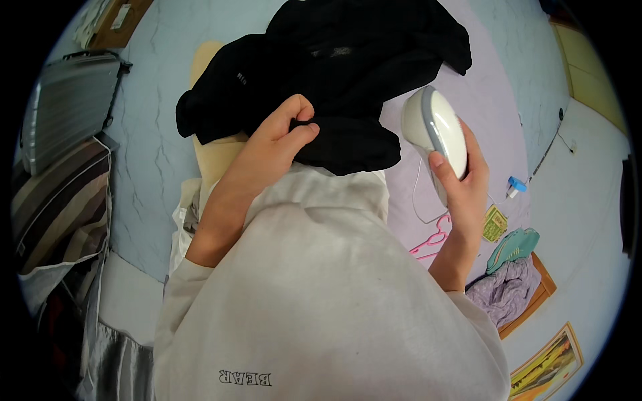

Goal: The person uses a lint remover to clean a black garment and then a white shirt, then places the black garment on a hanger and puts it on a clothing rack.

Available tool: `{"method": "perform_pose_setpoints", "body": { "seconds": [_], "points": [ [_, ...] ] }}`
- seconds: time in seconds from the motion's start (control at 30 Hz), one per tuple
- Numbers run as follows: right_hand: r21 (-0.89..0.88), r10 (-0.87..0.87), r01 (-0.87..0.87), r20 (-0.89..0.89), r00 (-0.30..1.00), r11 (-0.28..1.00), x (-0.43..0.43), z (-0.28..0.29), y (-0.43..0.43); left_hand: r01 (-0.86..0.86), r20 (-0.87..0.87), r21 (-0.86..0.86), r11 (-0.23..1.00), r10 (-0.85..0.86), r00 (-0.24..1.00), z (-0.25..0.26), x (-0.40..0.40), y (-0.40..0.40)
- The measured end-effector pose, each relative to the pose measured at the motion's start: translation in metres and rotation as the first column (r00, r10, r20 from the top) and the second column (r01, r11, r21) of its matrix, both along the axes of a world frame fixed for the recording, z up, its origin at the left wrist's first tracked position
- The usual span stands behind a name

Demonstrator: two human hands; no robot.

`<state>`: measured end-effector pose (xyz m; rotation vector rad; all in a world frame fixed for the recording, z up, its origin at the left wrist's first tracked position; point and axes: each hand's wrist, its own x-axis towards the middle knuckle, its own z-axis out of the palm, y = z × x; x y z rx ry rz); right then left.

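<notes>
A black garment point(346, 85) with small light print lies bunched before me, partly over my lap and partly on the lilac bed sheet point(489, 95). My left hand point(276, 140) pinches a fold of it between thumb and curled fingers. To the right, my right hand point(466, 185) grips a white handheld electric appliance point(449, 133) with a grey band, shaped like a fabric shaver. It is held tilted up, apart from the cloth. Its working face is turned out of sight. A thin white cord point(415, 193) runs below it across the sheet.
Near my right forearm lie a pink hanger point(435, 240), a green packet point(495, 223), a blue-and-white plug point(515, 186), a teal item point(516, 248) and purple cloth point(504, 288). A silver suitcase point(75, 103) and striped fabric point(62, 200) stand at left, beyond the marble-patterned floor point(150, 150).
</notes>
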<state>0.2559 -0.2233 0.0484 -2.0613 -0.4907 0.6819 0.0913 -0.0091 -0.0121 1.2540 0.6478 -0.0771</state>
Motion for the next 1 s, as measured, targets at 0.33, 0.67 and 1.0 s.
{"method": "perform_pose_setpoints", "body": {
  "seconds": [0.33, 0.67, 1.0],
  "points": [
    [-0.057, 0.189, -0.193, -0.07, 0.98, 0.98, -0.008, -0.007, 0.011, 0.173, 0.054, -0.001, 0.985, -0.173, 0.983, 0.01, 0.0, 0.007],
    [-0.222, 0.228, -0.202, 0.098, 0.969, 0.954, 0.006, 0.004, 0.012, 0.174, 0.034, 0.005, 0.985, -0.174, 0.984, 0.011, -0.002, 0.008],
    [-0.071, 0.374, -0.367, 0.168, 0.912, 0.927, -0.025, 0.003, 0.04, 0.137, 0.042, -0.078, 0.987, -0.134, 0.99, 0.003, -0.004, 0.005]
  ]
}}
